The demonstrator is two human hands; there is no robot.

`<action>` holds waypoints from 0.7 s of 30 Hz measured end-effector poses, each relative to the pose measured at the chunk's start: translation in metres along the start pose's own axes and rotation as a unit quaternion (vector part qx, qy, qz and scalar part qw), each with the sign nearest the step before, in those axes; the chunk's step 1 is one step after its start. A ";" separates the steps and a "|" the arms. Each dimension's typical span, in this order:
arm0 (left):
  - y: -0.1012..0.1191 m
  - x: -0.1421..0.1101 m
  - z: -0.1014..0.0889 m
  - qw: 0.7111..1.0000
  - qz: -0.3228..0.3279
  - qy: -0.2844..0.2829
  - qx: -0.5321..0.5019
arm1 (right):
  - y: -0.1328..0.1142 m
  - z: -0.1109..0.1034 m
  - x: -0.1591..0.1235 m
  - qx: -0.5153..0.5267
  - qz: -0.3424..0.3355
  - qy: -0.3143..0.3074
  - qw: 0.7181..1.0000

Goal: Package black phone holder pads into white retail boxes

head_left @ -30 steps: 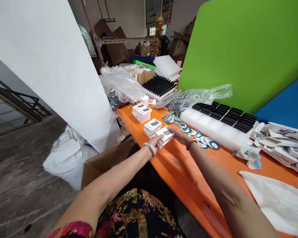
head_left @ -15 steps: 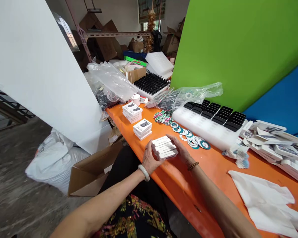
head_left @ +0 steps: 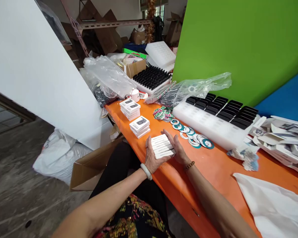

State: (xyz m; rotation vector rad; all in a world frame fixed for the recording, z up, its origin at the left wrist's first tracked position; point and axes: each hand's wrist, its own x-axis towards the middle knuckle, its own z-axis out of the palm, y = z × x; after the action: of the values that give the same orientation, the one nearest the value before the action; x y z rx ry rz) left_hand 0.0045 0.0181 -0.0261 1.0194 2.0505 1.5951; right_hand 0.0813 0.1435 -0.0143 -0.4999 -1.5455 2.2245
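Holding white boxes (head_left: pixel 162 146) mid-frame, between my hands.
Left hand (head_left: pixel 152 161) curls round them; right hand (head_left: pixel 177 149), loosely bent, clasps their right.

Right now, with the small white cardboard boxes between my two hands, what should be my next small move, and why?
I would probably press the small white cardboard boxes gently together to even them: they are several separate pieces, their edges look slightly uneven, and the left hand and right hand already flank them.
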 end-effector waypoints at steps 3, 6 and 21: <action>-0.003 0.004 -0.006 1.000 -0.004 -0.025 0.012 | 0.003 0.001 -0.001 0.008 -0.009 0.020 1.000; -0.007 0.008 -0.012 0.998 0.008 -0.054 0.037 | 0.006 0.000 0.000 -0.004 -0.017 0.029 0.999; -0.012 0.006 -0.012 0.996 0.025 -0.039 0.070 | 0.014 -0.004 0.006 -0.017 -0.023 0.046 0.999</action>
State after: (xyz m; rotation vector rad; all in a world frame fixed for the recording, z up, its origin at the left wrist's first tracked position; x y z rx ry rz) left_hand -0.0112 0.0132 -0.0329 1.1705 2.1249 1.4272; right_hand 0.0767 0.1451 -0.0289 -0.5629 -1.5353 2.1126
